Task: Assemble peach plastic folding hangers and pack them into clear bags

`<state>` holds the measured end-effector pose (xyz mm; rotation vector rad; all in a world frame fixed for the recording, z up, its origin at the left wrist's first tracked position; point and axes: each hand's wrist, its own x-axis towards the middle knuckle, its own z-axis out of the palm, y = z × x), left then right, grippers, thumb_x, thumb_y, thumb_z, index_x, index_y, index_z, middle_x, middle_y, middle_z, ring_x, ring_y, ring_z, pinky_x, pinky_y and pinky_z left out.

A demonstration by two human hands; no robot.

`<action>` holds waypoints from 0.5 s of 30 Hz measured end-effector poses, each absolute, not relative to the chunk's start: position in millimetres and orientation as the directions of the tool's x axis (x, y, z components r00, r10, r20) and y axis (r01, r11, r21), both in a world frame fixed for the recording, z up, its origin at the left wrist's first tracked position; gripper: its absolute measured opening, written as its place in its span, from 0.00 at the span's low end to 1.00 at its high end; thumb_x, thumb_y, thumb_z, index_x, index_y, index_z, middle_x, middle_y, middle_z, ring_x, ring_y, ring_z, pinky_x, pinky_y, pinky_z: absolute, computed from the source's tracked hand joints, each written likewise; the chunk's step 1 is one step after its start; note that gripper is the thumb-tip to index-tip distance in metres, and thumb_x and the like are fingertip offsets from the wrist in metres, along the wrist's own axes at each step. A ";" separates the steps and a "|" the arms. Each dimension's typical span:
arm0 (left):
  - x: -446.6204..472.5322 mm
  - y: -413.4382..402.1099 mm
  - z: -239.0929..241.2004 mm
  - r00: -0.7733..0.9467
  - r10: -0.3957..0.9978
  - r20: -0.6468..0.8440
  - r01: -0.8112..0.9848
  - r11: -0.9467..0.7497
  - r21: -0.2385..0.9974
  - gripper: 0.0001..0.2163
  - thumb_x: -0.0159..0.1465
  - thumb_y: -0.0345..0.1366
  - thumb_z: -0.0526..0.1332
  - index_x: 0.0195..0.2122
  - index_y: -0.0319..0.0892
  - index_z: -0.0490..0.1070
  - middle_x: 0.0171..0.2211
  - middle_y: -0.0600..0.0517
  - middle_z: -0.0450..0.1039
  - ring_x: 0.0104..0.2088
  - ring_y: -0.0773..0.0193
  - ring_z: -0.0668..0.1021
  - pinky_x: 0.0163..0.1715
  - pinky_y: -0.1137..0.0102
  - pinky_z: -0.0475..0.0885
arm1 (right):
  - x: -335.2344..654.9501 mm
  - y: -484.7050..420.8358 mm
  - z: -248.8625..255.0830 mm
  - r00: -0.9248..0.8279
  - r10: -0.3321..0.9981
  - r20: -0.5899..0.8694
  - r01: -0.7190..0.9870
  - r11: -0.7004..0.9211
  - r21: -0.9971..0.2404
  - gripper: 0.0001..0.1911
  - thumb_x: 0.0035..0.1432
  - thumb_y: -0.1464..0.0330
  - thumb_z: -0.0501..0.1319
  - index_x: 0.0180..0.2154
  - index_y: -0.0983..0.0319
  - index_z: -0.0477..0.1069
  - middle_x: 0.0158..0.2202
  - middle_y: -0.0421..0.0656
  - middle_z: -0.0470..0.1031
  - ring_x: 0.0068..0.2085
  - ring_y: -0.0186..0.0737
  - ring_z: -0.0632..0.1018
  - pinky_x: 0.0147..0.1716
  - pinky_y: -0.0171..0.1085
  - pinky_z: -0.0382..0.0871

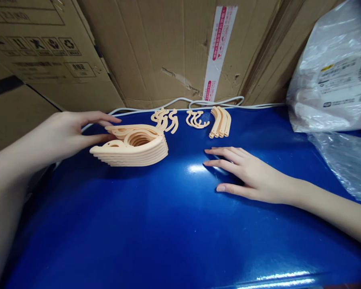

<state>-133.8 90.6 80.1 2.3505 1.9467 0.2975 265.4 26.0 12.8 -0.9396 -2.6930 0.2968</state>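
A stack of beige plastic folding hangers (129,150) lies on the blue tabletop (132,224), left of the middle. My left hand (72,128) is at the stack's left end, its fingers apart, with the thumb and fingertips on either side of the rear arm's tip. Whether it touches the stack I cannot tell. To the right, my right hand (240,170) rests on the tabletop with fingers spread and nothing in it. Behind the hands lie loose beige hanger hooks (161,118), a second group of hooks (195,119) and a bundle of curved hanger arms (220,121).
Cardboard boxes (159,44) stand along the back and left. A white cable (150,109) runs along the rear table edge. At the right sit a clear plastic bag (331,76) with a label and a flat plastic sheet (345,160).
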 end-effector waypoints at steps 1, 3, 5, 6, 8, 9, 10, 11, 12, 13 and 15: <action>-134.4 90.9 79.9 0.176 0.979 0.102 0.964 -0.192 0.182 0.34 0.52 0.63 0.53 0.51 0.46 0.77 0.52 0.51 0.80 0.44 0.48 0.81 0.50 0.62 0.70 | 265.5 26.0 12.7 -0.752 0.632 0.189 0.575 0.768 -0.281 0.27 0.68 0.52 0.59 0.61 0.59 0.69 0.67 0.55 0.66 0.64 0.57 0.70 0.59 0.58 0.67; -136.4 91.8 79.2 0.181 0.978 0.104 0.964 -0.197 0.179 0.34 0.52 0.64 0.53 0.51 0.47 0.77 0.52 0.51 0.80 0.44 0.48 0.81 0.49 0.63 0.71 | 265.6 25.9 12.7 -0.752 0.631 0.189 0.575 0.769 -0.280 0.26 0.68 0.52 0.58 0.61 0.58 0.69 0.67 0.55 0.66 0.64 0.57 0.70 0.59 0.58 0.67; -138.5 92.6 78.6 0.186 0.978 0.098 0.964 -0.201 0.173 0.34 0.53 0.63 0.53 0.51 0.47 0.77 0.51 0.51 0.80 0.44 0.48 0.81 0.49 0.63 0.71 | 265.5 25.9 12.7 -0.754 0.631 0.184 0.577 0.769 -0.275 0.26 0.68 0.52 0.58 0.61 0.58 0.69 0.67 0.55 0.66 0.64 0.56 0.70 0.59 0.58 0.67; -139.3 92.8 78.5 0.188 0.978 0.091 0.965 -0.201 0.168 0.34 0.53 0.62 0.53 0.52 0.47 0.77 0.51 0.51 0.80 0.44 0.49 0.81 0.49 0.63 0.71 | 265.5 25.9 12.8 -0.755 0.631 0.180 0.578 0.769 -0.273 0.26 0.69 0.52 0.58 0.62 0.59 0.69 0.67 0.55 0.66 0.64 0.56 0.70 0.59 0.58 0.67; -139.9 92.5 78.8 0.186 0.980 0.073 0.969 -0.195 0.152 0.33 0.54 0.60 0.53 0.54 0.46 0.75 0.51 0.52 0.80 0.44 0.50 0.81 0.48 0.64 0.71 | 265.6 25.9 12.9 -0.756 0.629 0.178 0.578 0.771 -0.268 0.27 0.69 0.52 0.58 0.61 0.59 0.69 0.67 0.55 0.66 0.64 0.56 0.70 0.59 0.58 0.67; -139.9 92.2 79.2 0.183 0.981 0.065 0.971 -0.191 0.144 0.34 0.54 0.60 0.53 0.55 0.46 0.75 0.50 0.52 0.80 0.44 0.50 0.81 0.48 0.64 0.71 | 265.6 26.1 12.9 -0.757 0.628 0.178 0.578 0.772 -0.266 0.27 0.69 0.52 0.58 0.61 0.60 0.69 0.67 0.55 0.66 0.64 0.55 0.70 0.59 0.58 0.67; -140.1 91.9 79.5 0.182 0.981 0.059 0.972 -0.189 0.137 0.34 0.53 0.59 0.53 0.56 0.46 0.74 0.50 0.52 0.80 0.43 0.50 0.81 0.48 0.64 0.71 | 265.6 26.3 12.8 -0.759 0.627 0.178 0.576 0.773 -0.265 0.27 0.69 0.52 0.58 0.61 0.60 0.69 0.67 0.55 0.66 0.64 0.55 0.70 0.59 0.57 0.67; -140.6 91.7 79.9 0.181 0.982 0.059 0.974 -0.187 0.130 0.34 0.53 0.60 0.52 0.56 0.47 0.74 0.50 0.52 0.80 0.43 0.50 0.81 0.47 0.64 0.71 | 265.6 26.5 12.7 -0.760 0.625 0.178 0.575 0.774 -0.264 0.27 0.69 0.52 0.58 0.62 0.60 0.68 0.67 0.55 0.65 0.64 0.55 0.70 0.59 0.57 0.67; -141.9 91.7 80.2 0.185 0.981 0.059 0.974 -0.191 0.122 0.35 0.53 0.60 0.52 0.56 0.47 0.73 0.51 0.52 0.80 0.43 0.49 0.81 0.47 0.64 0.71 | 265.6 26.8 12.5 -0.761 0.624 0.178 0.574 0.775 -0.264 0.27 0.69 0.52 0.58 0.62 0.60 0.68 0.67 0.55 0.65 0.65 0.55 0.69 0.59 0.57 0.67; -144.2 92.0 80.4 0.195 0.979 0.063 0.973 -0.201 0.116 0.35 0.53 0.60 0.52 0.57 0.48 0.73 0.51 0.53 0.80 0.44 0.49 0.81 0.47 0.63 0.71 | 265.5 27.0 12.3 -0.761 0.624 0.176 0.574 0.775 -0.263 0.27 0.69 0.52 0.58 0.62 0.60 0.68 0.67 0.55 0.65 0.65 0.55 0.69 0.59 0.57 0.66; -152.7 93.4 80.9 0.203 0.975 0.091 0.973 -0.212 0.096 0.33 0.56 0.60 0.52 0.57 0.49 0.72 0.51 0.53 0.79 0.46 0.49 0.80 0.49 0.62 0.71 | 265.1 27.4 11.9 -0.763 0.623 0.173 0.575 0.776 -0.261 0.27 0.69 0.52 0.58 0.62 0.59 0.68 0.67 0.54 0.65 0.65 0.55 0.69 0.59 0.57 0.66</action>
